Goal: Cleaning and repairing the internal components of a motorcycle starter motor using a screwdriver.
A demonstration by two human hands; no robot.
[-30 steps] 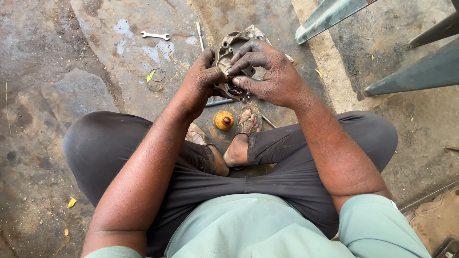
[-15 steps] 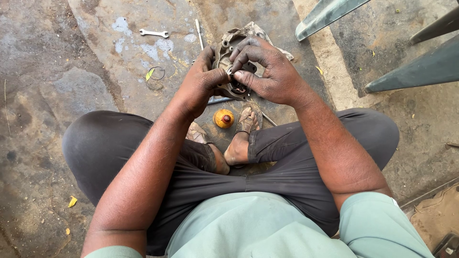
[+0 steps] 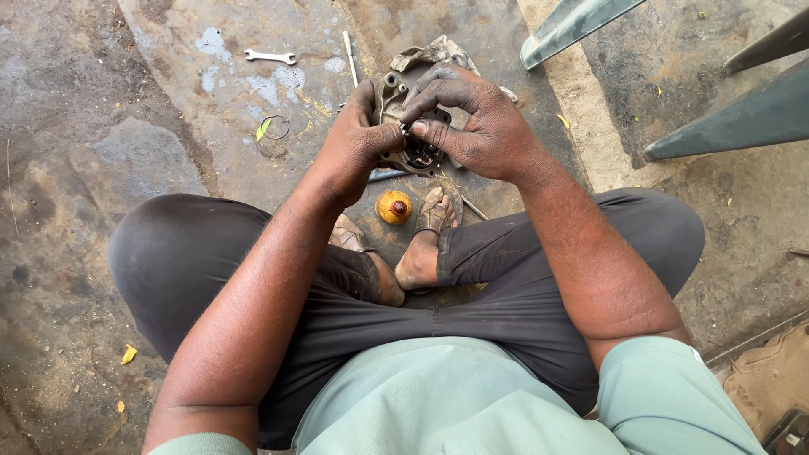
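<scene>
Hands [image 3: 421, 135] shifted; spanner [image 3: 270, 56] beyond

A small silver open-ended wrench [image 3: 270, 56] lies on the stained concrete floor [image 3: 76, 126], well apart from a thin wire ring [image 3: 275, 127] with a yellow-green leaf scrap [image 3: 263, 129] at its edge. A slim metal rod [image 3: 350, 57] lies near a crumpled grey rag [image 3: 434, 52]. An orange round cap [image 3: 394, 207] sits just beside a worn brown sandal [image 3: 437, 208]. Grey-green metal bars [image 3: 733, 118] slant across the upper right.

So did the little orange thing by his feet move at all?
No. The orange knob sits in the same spot beside the sandalled foot, below the metal casing.
</scene>
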